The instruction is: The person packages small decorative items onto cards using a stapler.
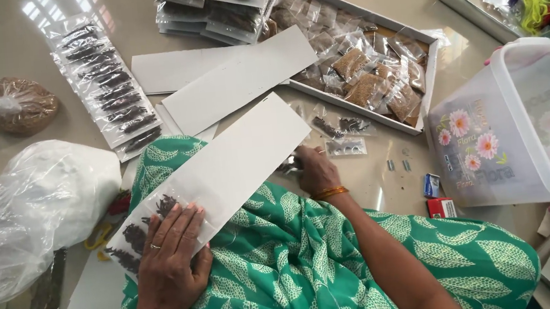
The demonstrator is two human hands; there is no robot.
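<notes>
Flat under the left hand (169, 252): a white card strip (223, 173).
Its fingers (184, 225) lie spread on the strip's near-left end; right hand (315, 169) grips something unclear.

Glossy beige floor (2, 39) stretching under everything, mirroring a bright window glare (59, 10) at top left. Daylight falling soft and even, casting faint shadows. No walls or furniture showing; only polished tile reaching every edge of view.

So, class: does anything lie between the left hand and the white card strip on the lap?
Yes. The left hand presses on clear packets of dark spice that cover that end of the white card strip.
</notes>
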